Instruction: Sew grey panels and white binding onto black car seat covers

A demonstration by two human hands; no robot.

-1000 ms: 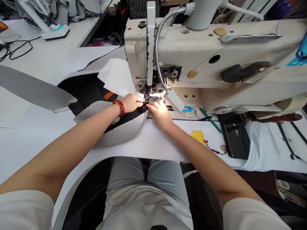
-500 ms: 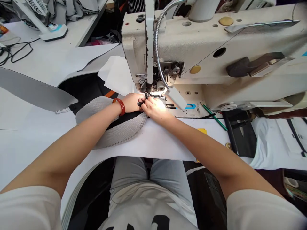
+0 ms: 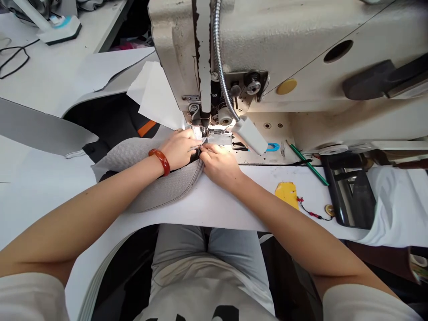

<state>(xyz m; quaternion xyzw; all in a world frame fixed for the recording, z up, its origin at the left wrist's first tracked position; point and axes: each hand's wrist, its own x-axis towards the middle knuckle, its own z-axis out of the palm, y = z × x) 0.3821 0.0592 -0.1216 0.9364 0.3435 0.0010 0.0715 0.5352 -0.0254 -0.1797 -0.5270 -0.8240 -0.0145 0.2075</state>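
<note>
Fabric (image 3: pixel 167 189), grey mesh with some black, is sitting on the white table (image 3: pixel 214 209), mostly left of the grip and running under the left wrist, with its right end right at the fingertips. Right hand (image 3: pixel 220 165) has that edge pinched, just in front of the lit needle area on the sewing machine (image 3: pixel 267 49). Left hand (image 3: pixel 180 147) lies over the fabric, but can't really tell if it's clamped.
</note>
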